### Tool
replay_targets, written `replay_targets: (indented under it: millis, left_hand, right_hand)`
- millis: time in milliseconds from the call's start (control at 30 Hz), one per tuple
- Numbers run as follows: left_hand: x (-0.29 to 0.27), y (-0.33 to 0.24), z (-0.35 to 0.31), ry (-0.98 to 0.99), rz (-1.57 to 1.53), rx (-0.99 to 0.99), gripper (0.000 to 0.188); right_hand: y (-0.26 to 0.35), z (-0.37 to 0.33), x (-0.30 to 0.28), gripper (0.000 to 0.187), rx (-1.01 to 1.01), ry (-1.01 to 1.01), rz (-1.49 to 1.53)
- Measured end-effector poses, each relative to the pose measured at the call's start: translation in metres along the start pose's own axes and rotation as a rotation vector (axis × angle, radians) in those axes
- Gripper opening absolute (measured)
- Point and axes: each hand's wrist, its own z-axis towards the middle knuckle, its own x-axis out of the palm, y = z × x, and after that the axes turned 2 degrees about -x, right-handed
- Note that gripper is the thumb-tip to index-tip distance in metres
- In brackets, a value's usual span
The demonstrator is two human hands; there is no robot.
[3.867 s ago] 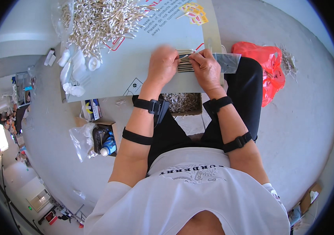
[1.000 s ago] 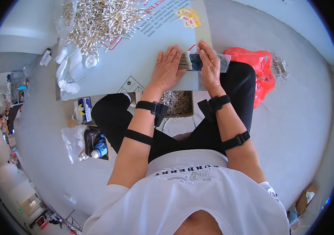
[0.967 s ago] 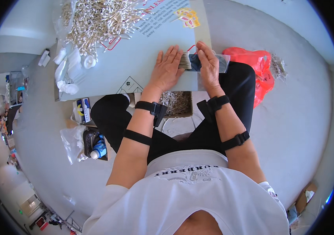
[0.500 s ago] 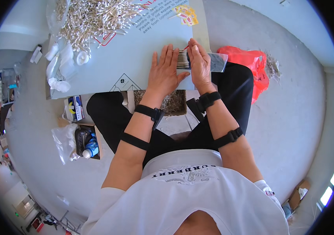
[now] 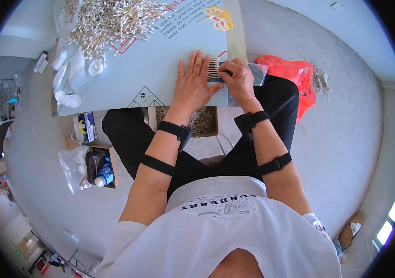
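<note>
The swab row [image 5: 213,67] lies at two o'clock from the flat, spread left hand [image 5: 191,84], ten from the curled right hand [image 5: 239,79], whose grip is unclear.

We are seeing pale beige on the swab row [image 5: 213,69], white and tan mingling in the swab heap [image 5: 109,25], red and black print [image 5: 186,23] patterning the pale blue-grey board [image 5: 156,67], red dotting the yellow slips [image 5: 220,19], and bright red colouring the plastic bag [image 5: 294,72].
</note>
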Motion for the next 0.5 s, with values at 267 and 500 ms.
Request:
replay_targets:
  millis: [267,500]
  left_hand:
    - [0.001,0.000,0.000,-0.013,-0.022,0.001,0.087]
    - [0.004,0.002,-0.001,-0.019,-0.004,0.003,0.082]
  right_hand:
    - [0.000,0.000,0.000,0.006,-0.033,0.041,-0.052]
    - [0.007,0.012,-0.001,0.025,0.040,0.049,-0.112]
